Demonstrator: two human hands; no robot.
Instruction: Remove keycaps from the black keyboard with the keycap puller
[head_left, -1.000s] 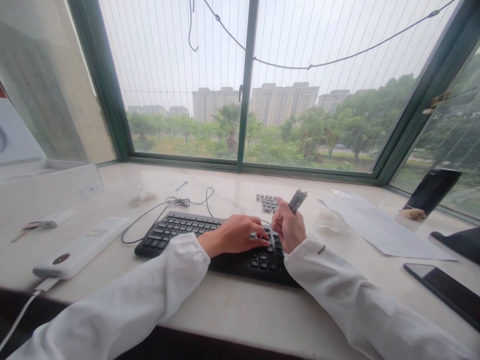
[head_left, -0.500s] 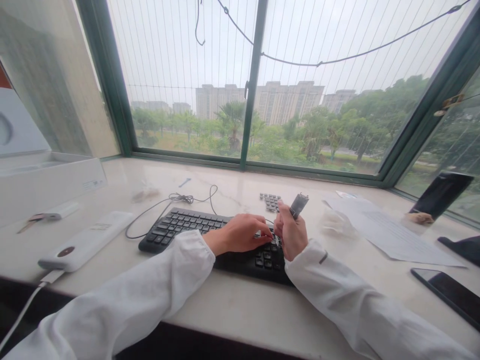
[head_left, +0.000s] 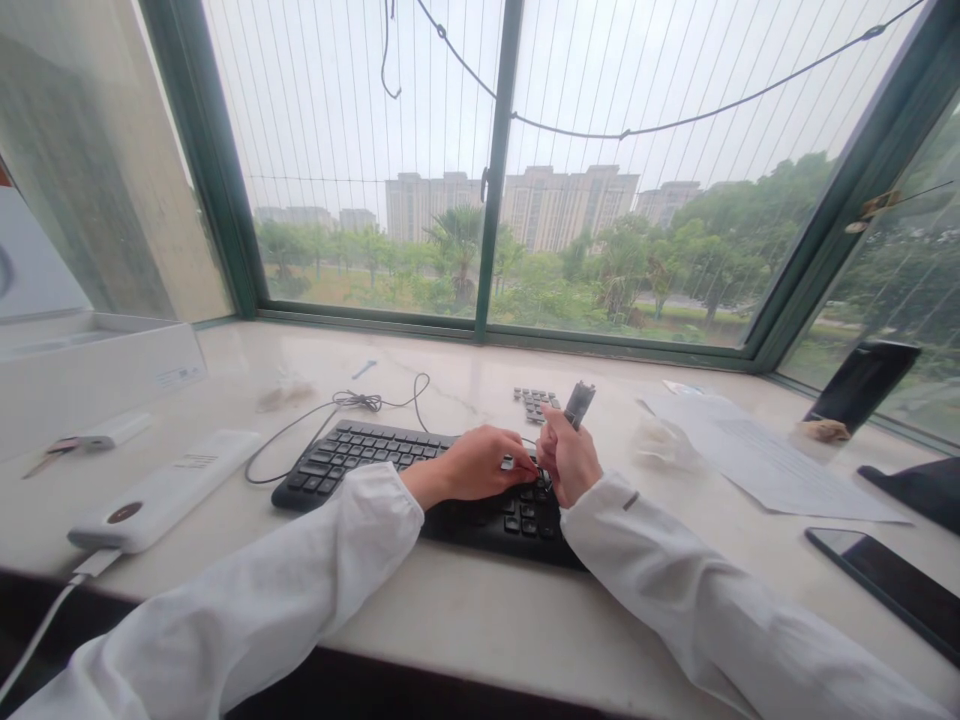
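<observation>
A black keyboard (head_left: 480,530) lies in front of me, and some key places on its right side look bare of caps. My right hand (head_left: 574,460) is closed around a dark grey tool (head_left: 580,402), by its look a keycap puller. Its notched end sticks up above the fist; the lower end is mostly hidden over the keys. My left hand (head_left: 484,465) rests across the keyboard, thumb and fingertips pinched together beside the right fist. Whatever lies in that pinch is too small to make out. Behind the right hand, several loose keycaps (head_left: 536,403) lie grouped on the tabletop.
The keyboard's cable (head_left: 360,402) loops behind it. At left are a white power bank (head_left: 169,490), a key with a white fob (head_left: 112,430) and a white box (head_left: 105,370). At right lie paper sheets (head_left: 772,460), a phone (head_left: 892,585) and a propped dark device (head_left: 862,380).
The whole view has shifted slightly left. Both hands stay together over the keyboard's right part, and the grey tool is still in my right fist. The left fingertips appear slightly more curled.
</observation>
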